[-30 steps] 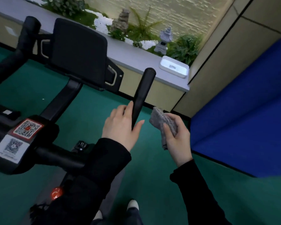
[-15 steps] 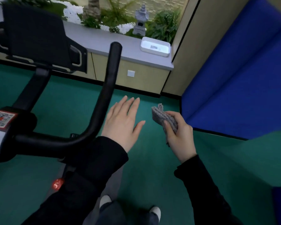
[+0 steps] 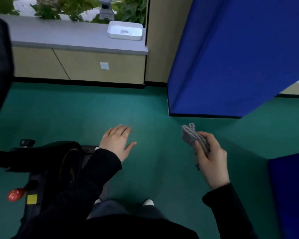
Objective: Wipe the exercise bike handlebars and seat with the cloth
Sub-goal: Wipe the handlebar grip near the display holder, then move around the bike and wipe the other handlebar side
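Since the exercise bike [image 3: 41,157] sits way off at 9 o'clock, barely in shot, is anything getting wiped right now? (spinfan)

Nope lol. Left hand [image 3: 117,142] is flat and relaxed, fingers straight, holding nothing, just hovering over the green floor [image 3: 154,109]. At its 3 o'clock the grey cloth [image 3: 191,137] is folded up, pinched between the thumb and curled fingers of the right hand [image 3: 212,159], well apart from the bike. My guess is it's bunched up ready for the seat, which I can't pick out. Blue mat [image 3: 231,57] stands at 1 o'clock. (mopdad)
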The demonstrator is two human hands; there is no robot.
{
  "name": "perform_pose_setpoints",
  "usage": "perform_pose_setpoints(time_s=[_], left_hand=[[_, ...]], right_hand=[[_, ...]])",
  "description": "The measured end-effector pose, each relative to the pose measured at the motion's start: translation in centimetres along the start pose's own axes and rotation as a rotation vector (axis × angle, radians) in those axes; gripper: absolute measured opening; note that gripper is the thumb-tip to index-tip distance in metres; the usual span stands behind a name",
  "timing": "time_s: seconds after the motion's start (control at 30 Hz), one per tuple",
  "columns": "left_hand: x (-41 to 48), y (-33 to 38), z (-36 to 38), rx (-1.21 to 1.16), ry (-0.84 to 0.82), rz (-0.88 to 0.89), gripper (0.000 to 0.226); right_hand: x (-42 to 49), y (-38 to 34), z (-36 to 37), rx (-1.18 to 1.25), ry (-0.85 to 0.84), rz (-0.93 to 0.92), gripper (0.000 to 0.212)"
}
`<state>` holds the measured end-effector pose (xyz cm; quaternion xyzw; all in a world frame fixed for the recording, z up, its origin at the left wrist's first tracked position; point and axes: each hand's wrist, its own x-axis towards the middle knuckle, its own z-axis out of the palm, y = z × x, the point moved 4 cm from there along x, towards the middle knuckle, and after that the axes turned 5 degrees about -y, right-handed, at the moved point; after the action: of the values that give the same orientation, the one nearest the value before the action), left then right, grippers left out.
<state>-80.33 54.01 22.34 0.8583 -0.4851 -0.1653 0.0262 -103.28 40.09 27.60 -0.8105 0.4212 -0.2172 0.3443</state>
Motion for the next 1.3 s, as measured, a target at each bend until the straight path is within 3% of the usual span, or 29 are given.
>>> perform_pose_setpoints(time_s=[0.13,0.27,0.47,0.6,0.83,1.0,1.3], left_hand=[[1.2,2.2,2.1,-0.083,-0.067,-0.038,0.063],[2.5,3.0,3.4,-0.321,-0.166,-0.062,0.062],[5.5,1.7,4.2,-0.381,-0.218,-0.062,0.063],[9.3,-0.2,4.2,-0.412,-0.182,-0.086,0.059],[16.8,-4.8,0.2,-0.401,0.019,-0.132,0.048],[21.2,-8.0,-2.3,-0.284,0.006,-0.184,0.052],[24.3,-10.9,-4.3,-0.396,0.039,-0.422,0.064]], right_hand=[[-0.2,3.3,-3.0,-0.012,0.039,0.045,0.019],[1.0,4.4,-3.4,0.008,0.035,0.064,0.018],[5.1,4.1,-1.3,0.049,-0.054,0.069,0.019],[9.8,3.3,1.1,0.016,-0.109,0.052,0.019],[20.1,-0.6,5.9,-0.035,-0.244,-0.009,0.02],[26.6,-3.7,9.0,-0.054,-0.31,-0.12,0.021],[37.1,-5.5,13.3,-0.043,-0.472,-0.239,0.019]])
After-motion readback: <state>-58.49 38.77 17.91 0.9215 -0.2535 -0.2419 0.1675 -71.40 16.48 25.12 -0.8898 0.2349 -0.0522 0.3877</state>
